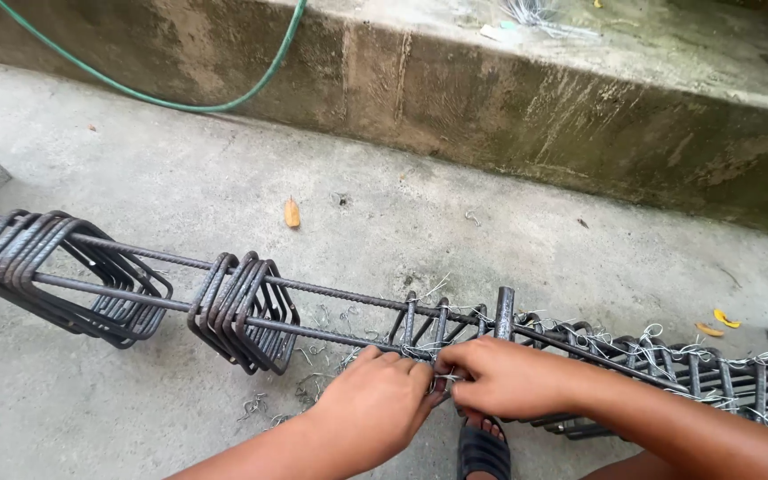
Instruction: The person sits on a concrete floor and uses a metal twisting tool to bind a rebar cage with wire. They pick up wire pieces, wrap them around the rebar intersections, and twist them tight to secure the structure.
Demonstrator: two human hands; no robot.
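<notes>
Left hand point(375, 404) and right hand point(504, 378) meet at six o'clock, fingers pressed together pinching thin tie wire point(444, 380) on the rebar cage point(331, 324); two loose stirrup bundles point(64, 276) hang at nine o'clock; one green hose point(171, 102) at eleven; three yellow leaves point(292, 213) lie scattered.

Ribbed, dark matt steel rebar cage point(313, 311); thin bright tie wire point(668, 347) at three o'clock; rough, stained concrete floor point(224, 178); smooth green rubber hose point(224, 102) at eleven o'clock.
</notes>
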